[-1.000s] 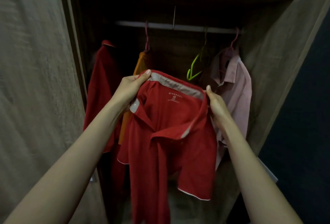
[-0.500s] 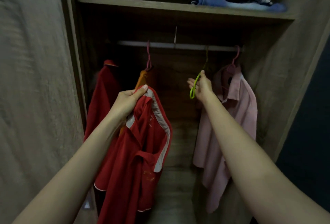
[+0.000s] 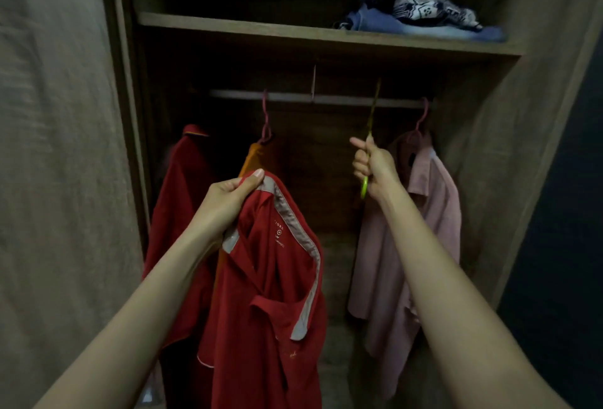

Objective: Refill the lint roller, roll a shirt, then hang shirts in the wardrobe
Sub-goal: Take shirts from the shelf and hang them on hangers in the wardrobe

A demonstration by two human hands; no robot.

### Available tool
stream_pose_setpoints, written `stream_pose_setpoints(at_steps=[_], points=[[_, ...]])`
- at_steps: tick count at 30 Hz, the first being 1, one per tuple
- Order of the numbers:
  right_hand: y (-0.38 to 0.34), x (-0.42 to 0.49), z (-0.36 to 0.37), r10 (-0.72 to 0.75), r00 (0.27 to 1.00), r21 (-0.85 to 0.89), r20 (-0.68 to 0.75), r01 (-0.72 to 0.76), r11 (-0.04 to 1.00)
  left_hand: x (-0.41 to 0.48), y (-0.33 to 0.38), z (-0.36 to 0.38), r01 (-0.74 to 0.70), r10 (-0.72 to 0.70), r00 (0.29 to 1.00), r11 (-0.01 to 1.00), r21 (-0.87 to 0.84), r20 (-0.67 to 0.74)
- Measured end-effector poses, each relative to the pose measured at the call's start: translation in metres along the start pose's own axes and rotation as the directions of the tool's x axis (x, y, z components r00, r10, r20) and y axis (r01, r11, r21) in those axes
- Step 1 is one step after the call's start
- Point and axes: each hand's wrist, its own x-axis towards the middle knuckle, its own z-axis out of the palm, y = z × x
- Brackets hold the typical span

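Observation:
A red polo shirt [image 3: 261, 310] with a grey collar lining hangs limp from my left hand [image 3: 228, 200], which grips it at the collar in front of the open wardrobe. My right hand [image 3: 372, 167] is raised further in and grips a green hanger [image 3: 370, 121]. The hanger's hook reaches up to the metal rail [image 3: 326, 98]; its lower end shows below my fist.
On the rail hang a pink shirt [image 3: 434, 213] at the right, an orange garment [image 3: 254, 157] on a pink hanger, and another red shirt [image 3: 182, 200] at the left. Folded clothes [image 3: 417, 14] lie on the shelf above. Wardrobe walls stand close on both sides.
My right hand let go of the red shirt's collar, reached to the green hanger and closed round it. The shirt now hangs from my left hand alone.

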Motion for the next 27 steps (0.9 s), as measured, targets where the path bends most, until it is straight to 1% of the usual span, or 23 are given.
stream_pose_setpoints(at_steps=[4,6,9,11,15,19,21,24,27], points=[[0.004,-0.072,-0.032,0.082,0.996,-0.08,0.043,-0.078,0.994,0.004,-0.013,0.021,-0.064,0.066,0.998,0.996,0.069,-0.02],[0.005,-0.116,-0.049,0.169,0.982,-0.052,0.079,-0.165,0.985,0.01,-0.02,0.033,-0.088,0.09,0.996,0.987,0.137,-0.007],[0.002,-0.182,-0.076,0.29,0.943,-0.022,0.164,-0.291,0.957,0.027,-0.032,0.045,-0.072,0.064,0.997,0.969,0.238,0.037],[-0.002,-0.218,-0.093,0.345,0.917,0.011,0.198,-0.355,0.935,0.043,-0.042,0.049,-0.059,0.045,0.997,0.951,0.304,0.055],[-0.016,-0.263,-0.117,0.361,0.909,0.053,0.207,-0.379,0.924,0.061,-0.051,0.06,-0.047,0.029,0.998,0.919,0.392,0.05],[-0.028,-0.281,-0.126,0.374,0.908,0.022,0.188,-0.385,0.923,0.069,-0.052,0.065,-0.029,-0.004,0.998,0.861,0.507,0.064],[-0.027,-0.282,-0.124,0.398,0.892,0.01,0.212,-0.409,0.912,0.072,-0.054,0.068,-0.039,-0.018,0.995,0.834,0.551,0.098],[-0.015,-0.27,-0.117,0.419,0.874,0.014,0.248,-0.435,0.9,0.058,-0.05,0.081,-0.159,0.016,0.972,0.774,0.612,0.233],[0.002,-0.249,-0.11,0.432,0.854,0.024,0.29,-0.458,0.889,0.042,-0.042,0.099,-0.375,0.146,0.908,0.7,0.608,0.393]])
